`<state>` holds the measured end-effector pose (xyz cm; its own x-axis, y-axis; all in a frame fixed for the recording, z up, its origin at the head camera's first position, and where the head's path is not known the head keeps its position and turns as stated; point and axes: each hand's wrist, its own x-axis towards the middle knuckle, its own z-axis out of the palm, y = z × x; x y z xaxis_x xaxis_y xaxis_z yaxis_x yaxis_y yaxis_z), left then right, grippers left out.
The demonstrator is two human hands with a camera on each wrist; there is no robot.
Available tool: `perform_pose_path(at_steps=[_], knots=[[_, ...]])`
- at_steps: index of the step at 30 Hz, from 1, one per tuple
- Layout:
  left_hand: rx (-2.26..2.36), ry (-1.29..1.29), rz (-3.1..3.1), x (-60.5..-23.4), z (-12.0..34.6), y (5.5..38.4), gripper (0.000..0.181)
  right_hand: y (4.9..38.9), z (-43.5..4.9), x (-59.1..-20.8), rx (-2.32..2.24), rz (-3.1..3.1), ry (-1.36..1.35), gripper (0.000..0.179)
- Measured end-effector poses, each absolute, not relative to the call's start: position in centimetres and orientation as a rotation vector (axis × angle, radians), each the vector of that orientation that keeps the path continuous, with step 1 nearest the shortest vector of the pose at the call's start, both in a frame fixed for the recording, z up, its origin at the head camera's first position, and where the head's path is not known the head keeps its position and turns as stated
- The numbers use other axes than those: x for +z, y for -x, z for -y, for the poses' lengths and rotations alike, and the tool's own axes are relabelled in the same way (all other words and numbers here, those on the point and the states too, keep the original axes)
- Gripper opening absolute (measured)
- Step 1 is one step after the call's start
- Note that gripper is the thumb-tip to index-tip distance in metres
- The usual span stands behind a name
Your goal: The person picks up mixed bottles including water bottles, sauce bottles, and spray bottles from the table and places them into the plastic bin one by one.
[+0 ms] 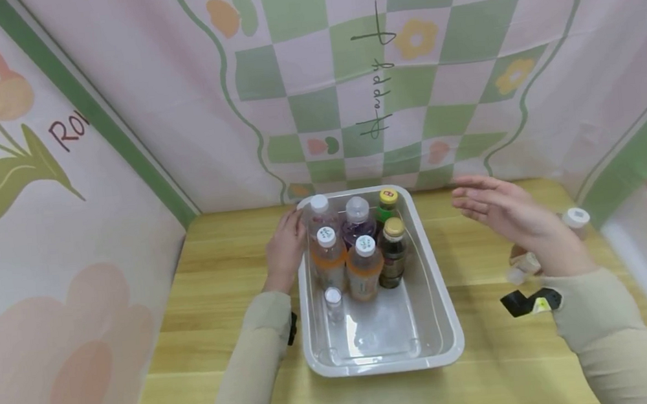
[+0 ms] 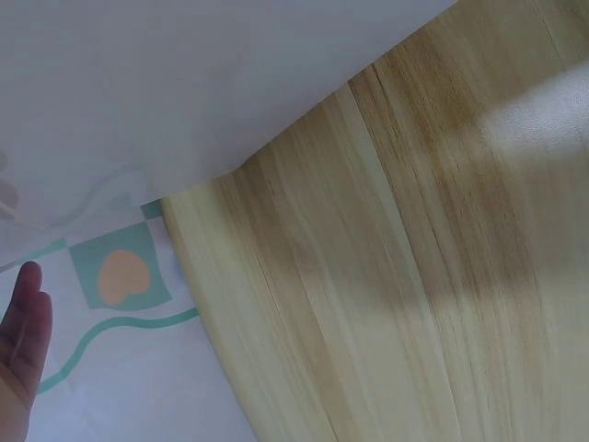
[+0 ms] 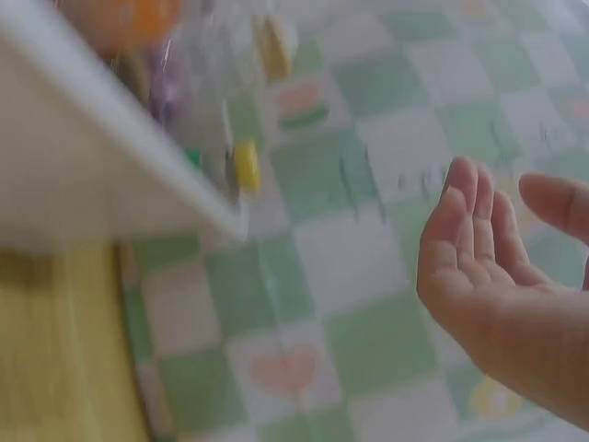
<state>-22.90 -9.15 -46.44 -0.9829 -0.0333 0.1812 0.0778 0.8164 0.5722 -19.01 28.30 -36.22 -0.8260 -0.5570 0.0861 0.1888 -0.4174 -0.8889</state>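
A light grey plastic tub [image 1: 383, 368] sits on the table with several capped bottles standing inside. My left hand [image 1: 287, 248] is at the tub's left side, fingertips right at the rim; in the left wrist view only part of that hand [image 2: 26, 341] shows, fingers fairly straight. Among the bottles are two orange-banded ones, a white-capped bottle [image 1: 329, 263] and its neighbour [image 1: 365, 273], a dark bottle with a gold cap [image 1: 393, 254] and a small clear bottle [image 1: 335, 305]. To the tub's right, my right hand [image 1: 509, 216] is raised with nothing in it, fingers loosely extended.
A white-capped bottle [image 1: 576, 218] and a small clear-capped bottle [image 1: 524, 268] are on the right, partly hidden behind my right wrist. A patterned cloth wall [image 1: 366, 94] rises at the back edge of the wooden table [image 1: 214, 277].
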Motion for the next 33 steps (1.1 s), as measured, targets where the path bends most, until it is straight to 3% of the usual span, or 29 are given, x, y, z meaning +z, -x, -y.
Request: perform_pose_path(at_steps=[13,33], knots=[[-0.921,0.07,2.793,-46.1,8.8,23.0,0.04,16.9,-36.8,-40.5,-2.57,-1.38,0.084,0.036],[-0.944,0.082,2.786,-46.0,8.9,22.9,0.039,14.1,-38.2,-44.1,-2.064,-2.437,-0.297,0.039]])
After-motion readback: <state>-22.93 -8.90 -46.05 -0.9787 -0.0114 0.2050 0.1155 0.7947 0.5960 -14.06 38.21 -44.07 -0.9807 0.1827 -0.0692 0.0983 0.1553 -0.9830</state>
